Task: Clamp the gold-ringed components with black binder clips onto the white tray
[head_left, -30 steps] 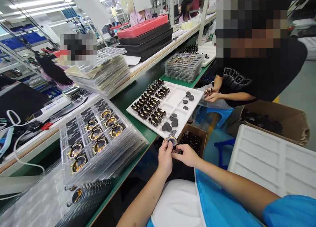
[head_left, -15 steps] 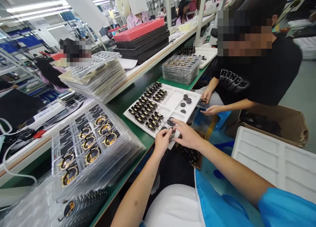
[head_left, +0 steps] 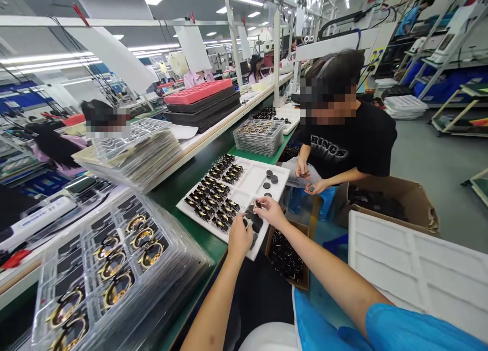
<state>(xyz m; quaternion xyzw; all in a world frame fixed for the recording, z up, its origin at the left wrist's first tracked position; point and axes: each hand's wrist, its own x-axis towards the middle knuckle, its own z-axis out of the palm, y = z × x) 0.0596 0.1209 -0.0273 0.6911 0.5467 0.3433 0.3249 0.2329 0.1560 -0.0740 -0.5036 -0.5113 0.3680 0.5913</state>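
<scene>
Over the near corner of a white compartment tray (head_left: 249,170), my left hand (head_left: 239,236) is closed on a small round gold-rimmed part (head_left: 247,222). Just to the right, my right hand (head_left: 271,212) pinches a small dark piece with a gold edge (head_left: 257,204); its kind is too small to tell. The hands are apart. Flat dark discs (head_left: 256,223) lie in the compartment beneath my fingers, partly hidden by them. Rows of black-and-gold parts (head_left: 213,188) fill the tray's left side, and a few more discs (head_left: 272,176) lie at its right.
At the left stands a tall stack of clear plastic trays (head_left: 168,274) holding gold-rimmed rings. A carton of black parts (head_left: 287,254) is below my right forearm. A co-worker in a black shirt (head_left: 351,142) sits across, near a white panel (head_left: 415,264) and a cardboard box (head_left: 419,203).
My hands have moved apart from their earlier meeting point, each now with a piece in its fingers. The camera view has tilted up and turned right. The co-worker's hands have shifted.
</scene>
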